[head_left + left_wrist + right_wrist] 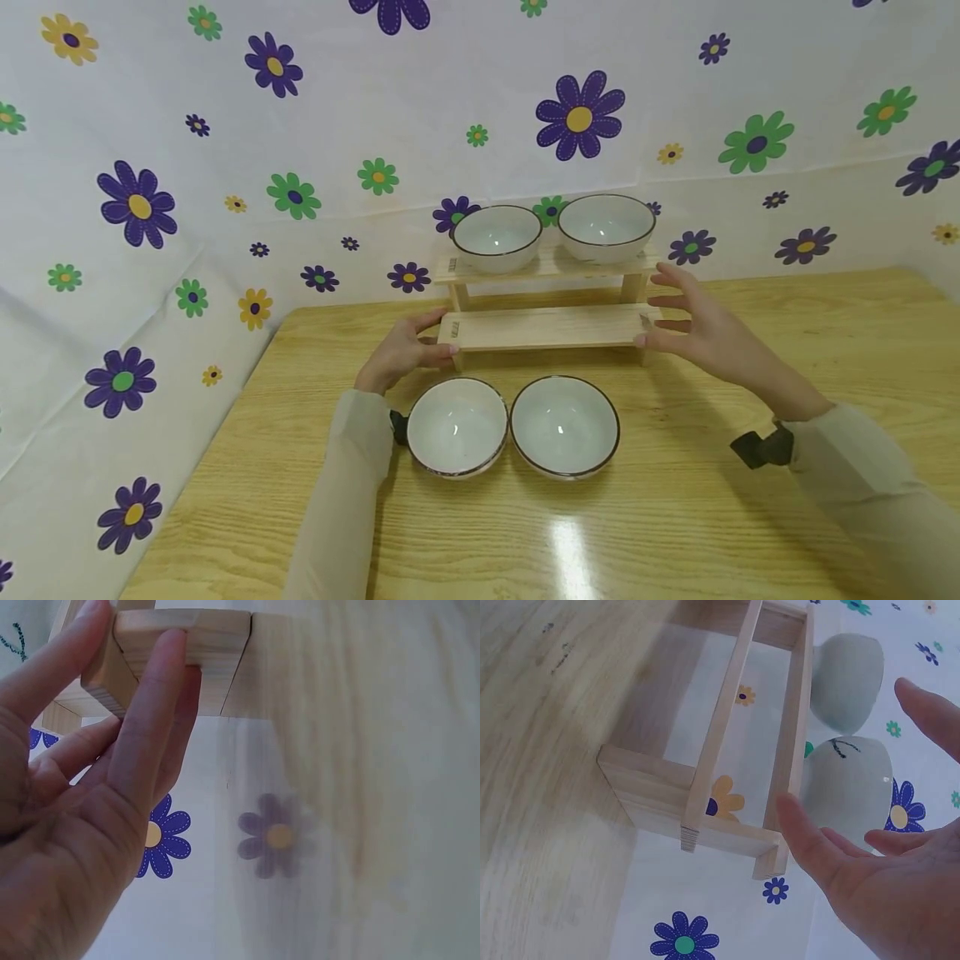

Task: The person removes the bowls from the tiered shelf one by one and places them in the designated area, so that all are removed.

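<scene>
With the wooden rack [551, 327] standing on the worktop [480, 533], its left end was clasped by the left grip [405, 348] and the right grip [701, 327] was spread, holding nothing, by the other end, so even, gentle handling was judged best (two bowls [497, 236] were carried on top).

The left wrist view crops the two-tier wooden shelf [215, 654] at top; the right wrist view cuts off the right hand [900, 881].
</scene>
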A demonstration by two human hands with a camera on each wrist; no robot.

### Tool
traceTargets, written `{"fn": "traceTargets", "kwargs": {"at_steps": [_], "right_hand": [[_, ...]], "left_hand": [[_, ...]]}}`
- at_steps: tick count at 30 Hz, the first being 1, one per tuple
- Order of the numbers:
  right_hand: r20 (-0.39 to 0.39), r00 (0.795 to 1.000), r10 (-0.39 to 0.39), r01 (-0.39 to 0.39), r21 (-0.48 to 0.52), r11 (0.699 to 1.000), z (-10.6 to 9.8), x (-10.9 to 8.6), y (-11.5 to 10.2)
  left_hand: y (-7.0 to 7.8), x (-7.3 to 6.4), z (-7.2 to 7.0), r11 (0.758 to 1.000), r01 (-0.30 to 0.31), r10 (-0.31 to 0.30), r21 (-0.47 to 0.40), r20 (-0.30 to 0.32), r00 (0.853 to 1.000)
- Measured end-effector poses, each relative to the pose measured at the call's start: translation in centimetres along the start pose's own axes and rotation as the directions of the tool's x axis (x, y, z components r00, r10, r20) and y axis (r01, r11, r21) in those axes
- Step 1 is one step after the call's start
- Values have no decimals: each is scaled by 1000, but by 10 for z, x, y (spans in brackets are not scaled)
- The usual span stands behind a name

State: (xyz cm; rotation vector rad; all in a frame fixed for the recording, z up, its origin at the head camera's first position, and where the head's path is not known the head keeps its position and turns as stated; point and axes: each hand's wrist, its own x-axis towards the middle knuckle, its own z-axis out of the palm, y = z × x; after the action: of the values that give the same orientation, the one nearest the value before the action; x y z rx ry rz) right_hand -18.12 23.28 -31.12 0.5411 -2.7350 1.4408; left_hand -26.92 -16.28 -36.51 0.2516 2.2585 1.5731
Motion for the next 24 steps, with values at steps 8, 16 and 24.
{"fn": "traceTargets", "kwargs": {"at_steps": [8,16,24], "right_hand": [[-55,998,25,-24,25,999,-5,11,-4],[-103,994,35,-31,40,999,-7,22,-9],[-142,990,25,-15,69,997,-8,32,-13]], "left_hand": [[-2,0,0,1000,-4,4,12,0,1000],[-2,1,-1,1000,2,-2,13,-4,1000],[-2,1,-1,1000,1,-1,-1,-5,1000]]}}
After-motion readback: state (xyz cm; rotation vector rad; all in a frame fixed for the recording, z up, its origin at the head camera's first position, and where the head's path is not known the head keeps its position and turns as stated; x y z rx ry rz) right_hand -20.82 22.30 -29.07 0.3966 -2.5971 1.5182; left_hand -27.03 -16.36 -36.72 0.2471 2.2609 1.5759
